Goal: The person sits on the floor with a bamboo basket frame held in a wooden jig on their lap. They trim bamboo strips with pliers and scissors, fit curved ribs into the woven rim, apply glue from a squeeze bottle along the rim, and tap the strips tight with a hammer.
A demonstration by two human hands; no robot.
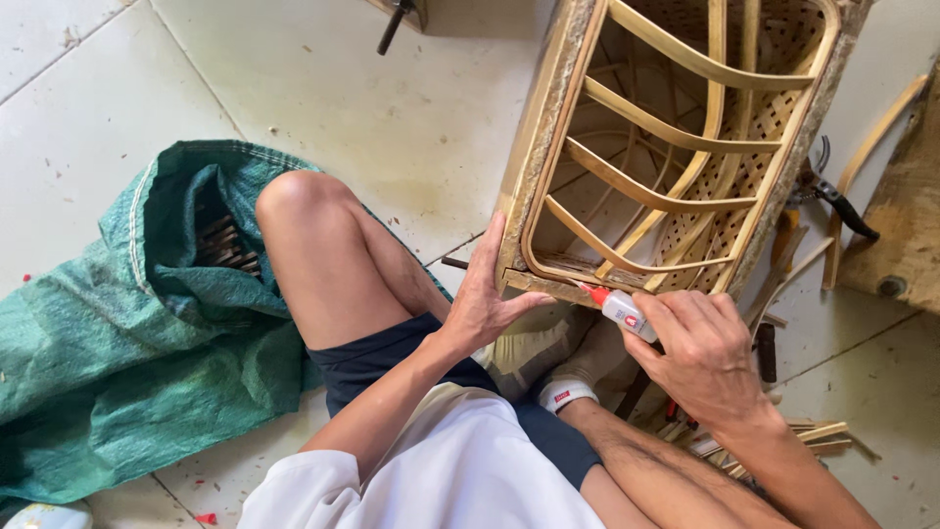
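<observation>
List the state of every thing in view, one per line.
Bamboo basket frame: tipped on its side, opening toward the camera.
Glue bottle: uncapped, red tip at the frame's lower edge.
Left hand: braced against the frame's corner.
Right hand: gripping the bottle.
Green sack: open, crumpled.
Pliers: lying on the floor.

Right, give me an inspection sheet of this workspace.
Surface: pale tiled floor, dusty, small scraps scattered.
Job's things: bamboo basket tilted on its side; glue bottle, red tip at the basket's lower rim.
Clutter: green sack lying open; pliers right of the basket; bamboo strips by the right arm; wooden board at the right edge.
Grippers: left hand braces the basket's corner; right hand holds the glue bottle.
Cables: nothing seen.
Surroundings: dark tool handle at top.
</observation>
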